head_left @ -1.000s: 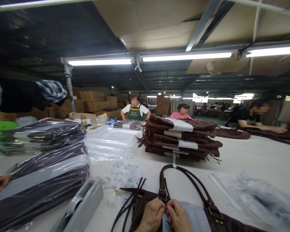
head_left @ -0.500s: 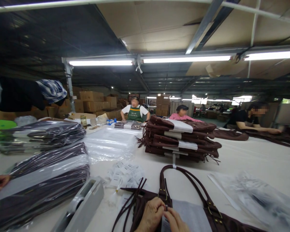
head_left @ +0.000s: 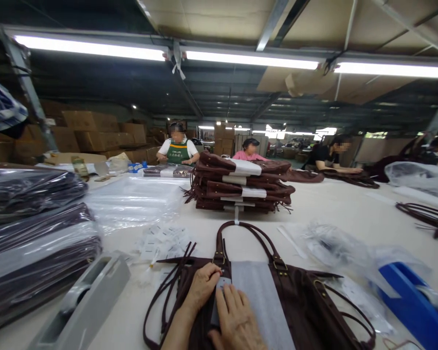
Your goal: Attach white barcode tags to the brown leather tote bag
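A dark brown handbag (head_left: 306,301) lies flat on the table in front of me, its handles (head_left: 241,227) pointing away. A white foam sheet (head_left: 259,291) covers its middle. My left hand (head_left: 203,288) rests at the base of the left handle, fingers curled in a pinch on a small grey tag (head_left: 221,284). My right hand (head_left: 237,318) lies flat beside it, fingers stretched over the tag and the sheet's left edge. Fringe cords (head_left: 175,272) spill from the bag's left side.
A stack of brown bags (head_left: 241,190) stands just beyond the handles. Bagged items (head_left: 32,243), a grey tape dispenser (head_left: 91,291) and loose white tags (head_left: 164,240) lie left. Crumpled plastic (head_left: 336,245) and a blue dispenser (head_left: 412,301) lie right. Several people work at the far side.
The view has dropped and shifted right, showing more of the bag. My right hand has left the pinch with the left and now lies flat on the bag.
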